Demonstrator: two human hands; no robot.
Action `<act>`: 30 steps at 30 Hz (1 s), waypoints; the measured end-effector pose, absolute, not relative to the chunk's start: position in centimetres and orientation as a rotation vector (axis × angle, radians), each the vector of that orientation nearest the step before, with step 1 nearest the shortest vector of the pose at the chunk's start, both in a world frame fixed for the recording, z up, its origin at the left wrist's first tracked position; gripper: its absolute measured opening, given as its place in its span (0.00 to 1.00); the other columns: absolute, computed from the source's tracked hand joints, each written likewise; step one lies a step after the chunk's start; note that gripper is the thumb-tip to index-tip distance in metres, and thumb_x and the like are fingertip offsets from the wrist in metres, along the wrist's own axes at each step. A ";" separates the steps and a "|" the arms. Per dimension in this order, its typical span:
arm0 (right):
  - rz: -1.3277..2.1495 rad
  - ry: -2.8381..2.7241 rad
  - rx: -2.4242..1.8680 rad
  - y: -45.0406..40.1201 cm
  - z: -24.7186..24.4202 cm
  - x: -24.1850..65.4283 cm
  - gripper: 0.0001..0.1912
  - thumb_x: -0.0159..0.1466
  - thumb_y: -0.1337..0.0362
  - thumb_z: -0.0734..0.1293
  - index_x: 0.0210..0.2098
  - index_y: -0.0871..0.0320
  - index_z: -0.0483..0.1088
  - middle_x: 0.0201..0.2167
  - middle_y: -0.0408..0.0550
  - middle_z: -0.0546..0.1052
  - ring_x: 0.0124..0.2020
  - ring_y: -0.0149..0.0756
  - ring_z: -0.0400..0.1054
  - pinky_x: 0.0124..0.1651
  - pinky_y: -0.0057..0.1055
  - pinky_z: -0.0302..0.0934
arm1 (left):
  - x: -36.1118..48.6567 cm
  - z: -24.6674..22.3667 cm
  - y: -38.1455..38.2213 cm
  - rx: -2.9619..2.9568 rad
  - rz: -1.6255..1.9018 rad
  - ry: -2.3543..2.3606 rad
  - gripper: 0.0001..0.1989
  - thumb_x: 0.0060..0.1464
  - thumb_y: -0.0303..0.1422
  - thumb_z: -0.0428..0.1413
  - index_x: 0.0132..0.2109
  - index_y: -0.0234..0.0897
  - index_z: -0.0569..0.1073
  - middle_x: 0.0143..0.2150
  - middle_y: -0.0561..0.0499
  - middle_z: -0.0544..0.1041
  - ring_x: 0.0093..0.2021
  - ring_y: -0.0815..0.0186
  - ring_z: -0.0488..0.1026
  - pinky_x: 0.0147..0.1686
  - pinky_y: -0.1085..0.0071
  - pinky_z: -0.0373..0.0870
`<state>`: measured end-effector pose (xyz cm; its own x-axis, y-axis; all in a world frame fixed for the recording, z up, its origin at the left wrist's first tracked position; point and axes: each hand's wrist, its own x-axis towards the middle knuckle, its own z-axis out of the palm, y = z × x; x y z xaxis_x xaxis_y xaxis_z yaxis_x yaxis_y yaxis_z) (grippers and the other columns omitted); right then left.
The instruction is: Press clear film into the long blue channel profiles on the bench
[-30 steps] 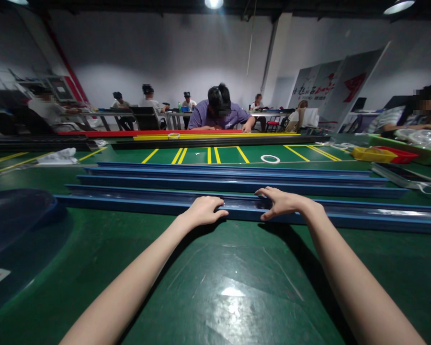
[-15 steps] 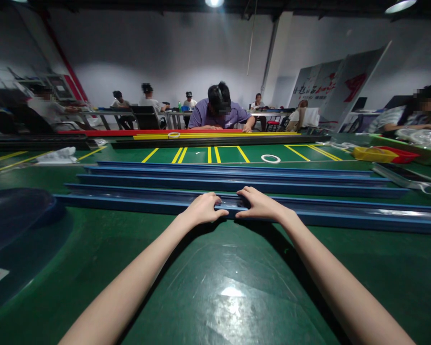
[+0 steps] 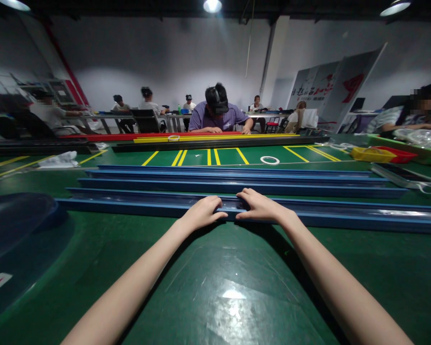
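Note:
A long blue plastic channel point(image 3: 355, 220) lies across the green table in front of me, its open side up. My left hand point(image 3: 204, 212) grips it near the middle, thumb along the near wall and fingers bent over toward the far wall. Just to the right, my right hand point(image 3: 261, 206) holds the same channel in a mirrored grip. A short stretch of channel shows between the two hands. Their fingertips are partly hidden inside it. Behind lie more blue channels point(image 3: 290, 189), parallel to the one in my hands.
A dark blue rounded object point(image 3: 17, 230) sits at the left. Farther back are black strips point(image 3: 215, 143), yellow strips, a white ring point(image 3: 269, 160) and crumpled plastic point(image 3: 59, 159). At right are a phone point(image 3: 398, 175) and a yellow tray point(image 3: 373, 154). A person in purple point(image 3: 221, 112) works opposite.
Both hands keep their grip on the blue channel, almost unmoved. The whole view has shifted slightly downward in the picture. The person opposite has moved their head a little.

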<state>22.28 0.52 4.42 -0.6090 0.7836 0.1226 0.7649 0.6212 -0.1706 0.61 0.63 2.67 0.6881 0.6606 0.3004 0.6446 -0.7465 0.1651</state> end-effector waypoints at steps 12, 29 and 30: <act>0.241 -2.642 -1.406 1.1 5.0 24.4 0.32 0.45 0.49 0.68 0.45 0.61 0.64 0.43 0.55 0.67 0.42 0.44 0.63 0.42 0.34 0.59 | 0.8 3.6 0.0 2.925 0.374 1.201 0.14 0.50 0.43 0.53 0.38 0.36 0.67 0.38 0.50 0.72 0.40 0.64 0.68 0.37 0.72 0.63; 0.467 -2.576 -1.713 0.6 6.5 28.6 0.33 0.41 0.57 0.70 0.46 0.57 0.62 0.46 0.51 0.69 0.44 0.44 0.64 0.42 0.32 0.59 | 0.5 3.6 0.3 2.880 0.345 1.076 0.13 0.52 0.40 0.52 0.43 0.37 0.68 0.40 0.50 0.72 0.42 0.64 0.68 0.39 0.72 0.63; 0.473 -2.573 -1.719 0.7 6.5 28.7 0.33 0.41 0.58 0.70 0.46 0.57 0.62 0.46 0.51 0.69 0.44 0.44 0.64 0.43 0.32 0.59 | 0.4 3.6 0.3 2.870 0.356 1.067 0.13 0.52 0.39 0.52 0.43 0.38 0.68 0.41 0.50 0.72 0.42 0.65 0.68 0.39 0.73 0.63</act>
